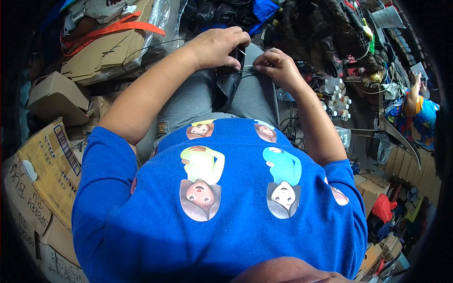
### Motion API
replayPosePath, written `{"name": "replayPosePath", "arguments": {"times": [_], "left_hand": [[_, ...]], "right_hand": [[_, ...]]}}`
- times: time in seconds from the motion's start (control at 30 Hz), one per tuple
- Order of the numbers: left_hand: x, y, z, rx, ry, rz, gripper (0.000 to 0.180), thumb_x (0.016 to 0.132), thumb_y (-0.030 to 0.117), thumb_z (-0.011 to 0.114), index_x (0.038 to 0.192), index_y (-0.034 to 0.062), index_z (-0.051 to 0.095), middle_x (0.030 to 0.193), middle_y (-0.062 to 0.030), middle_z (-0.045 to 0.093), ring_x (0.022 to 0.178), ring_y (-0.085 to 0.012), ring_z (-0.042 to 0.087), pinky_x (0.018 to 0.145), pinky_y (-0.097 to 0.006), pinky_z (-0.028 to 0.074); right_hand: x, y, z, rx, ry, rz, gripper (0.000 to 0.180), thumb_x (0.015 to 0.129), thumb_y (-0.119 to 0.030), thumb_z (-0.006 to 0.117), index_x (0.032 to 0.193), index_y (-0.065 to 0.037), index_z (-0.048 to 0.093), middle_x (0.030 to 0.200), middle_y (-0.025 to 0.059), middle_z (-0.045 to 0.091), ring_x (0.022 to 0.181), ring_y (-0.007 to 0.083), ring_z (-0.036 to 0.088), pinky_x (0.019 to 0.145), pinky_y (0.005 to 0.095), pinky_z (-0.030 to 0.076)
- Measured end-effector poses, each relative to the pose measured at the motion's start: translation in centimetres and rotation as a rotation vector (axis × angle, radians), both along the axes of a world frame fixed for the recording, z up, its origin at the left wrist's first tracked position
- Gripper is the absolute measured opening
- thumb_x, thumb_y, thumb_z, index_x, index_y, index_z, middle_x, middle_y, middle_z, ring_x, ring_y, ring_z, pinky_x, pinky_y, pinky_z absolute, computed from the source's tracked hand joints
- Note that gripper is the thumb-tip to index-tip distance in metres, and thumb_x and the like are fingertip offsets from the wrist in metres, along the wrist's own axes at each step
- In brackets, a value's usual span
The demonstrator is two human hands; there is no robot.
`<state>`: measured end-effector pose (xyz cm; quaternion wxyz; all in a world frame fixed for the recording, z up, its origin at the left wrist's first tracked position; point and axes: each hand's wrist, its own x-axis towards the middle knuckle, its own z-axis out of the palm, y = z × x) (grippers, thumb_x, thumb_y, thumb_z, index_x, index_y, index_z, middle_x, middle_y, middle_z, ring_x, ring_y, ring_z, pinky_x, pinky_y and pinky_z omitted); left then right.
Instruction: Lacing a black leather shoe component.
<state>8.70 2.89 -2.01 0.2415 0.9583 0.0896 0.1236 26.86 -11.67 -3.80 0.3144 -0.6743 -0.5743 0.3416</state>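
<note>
Between my knees stands a black leather-like piece [228, 87], possibly part of a shoe, tapering toward me with small holes or studs near its edge. My left hand [221, 48] is closed over its far upper part, thumb and fingers bent around the edge. Just to the right, my right hand [277, 69] pinches a thin strand [248, 71] that runs to the leather. A short pale sliver also shows by those fingertips, too small to name. The far side of the leather is hidden behind my left hand and in shadow.
Flattened cardboard [111, 49] with an orange strap [118, 29] lies far left, an open cardboard box [59, 99] nearer. Clear plastic bottles [336, 99] stand right of my knee. Dark clutter fills the far side. Another person [417, 113] is at the far right.
</note>
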Motion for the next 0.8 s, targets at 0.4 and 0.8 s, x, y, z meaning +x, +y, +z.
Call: {"name": "replayPosePath", "arguments": {"times": [0.4, 0.8], "left_hand": [[1.0, 1.2, 0.7, -0.082, 0.373, -0.044, 0.027, 0.069, 0.018, 0.077, 0.090, 0.0032, 0.068, 0.092, -0.0093, 0.058, 0.088, -0.0258, 0.060, 0.077, -0.036, 0.049], [1.8, 2.8, -1.6, -0.485, 0.359, -0.226, 0.018, 0.074, 0.013, 0.073, 0.087, 0.0009, 0.069, 0.084, -0.0068, 0.061, 0.080, -0.0185, 0.060, 0.073, -0.031, 0.048]], "right_hand": [[-0.1, 1.3, -0.6, -0.016, -0.071, 0.115, 0.010, 0.079, -0.004, 0.069, 0.089, -0.008, 0.070, 0.085, 0.0015, 0.057, 0.080, 0.0106, 0.057, 0.072, 0.0260, 0.048], [-0.8, 1.6, 0.7, -0.020, -0.210, 0.141, 0.012, 0.078, -0.002, 0.069, 0.088, -0.008, 0.070, 0.083, 0.0026, 0.058, 0.078, 0.0122, 0.058, 0.071, 0.0265, 0.048]]}}
